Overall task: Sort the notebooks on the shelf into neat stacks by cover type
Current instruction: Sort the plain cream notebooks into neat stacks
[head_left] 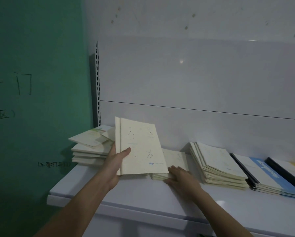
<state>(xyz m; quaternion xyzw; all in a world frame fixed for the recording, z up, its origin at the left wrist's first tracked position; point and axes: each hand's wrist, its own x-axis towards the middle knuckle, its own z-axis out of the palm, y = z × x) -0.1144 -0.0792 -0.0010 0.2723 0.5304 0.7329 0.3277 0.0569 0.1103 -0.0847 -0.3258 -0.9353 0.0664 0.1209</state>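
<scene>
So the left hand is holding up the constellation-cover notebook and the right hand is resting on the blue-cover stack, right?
Not quite. The head view shows the left hand holding up the constellation-cover notebook, but the right hand rests on the low cream stack under it, not on the blue-cover stack far right.

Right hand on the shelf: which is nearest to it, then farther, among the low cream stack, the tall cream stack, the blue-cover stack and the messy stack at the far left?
From the right hand:
1. Low cream stack, right under its fingers.
2. Tall cream stack, just to its right.
3. Messy stack at the far left and blue-cover stack at the far right: too close to call.
</scene>
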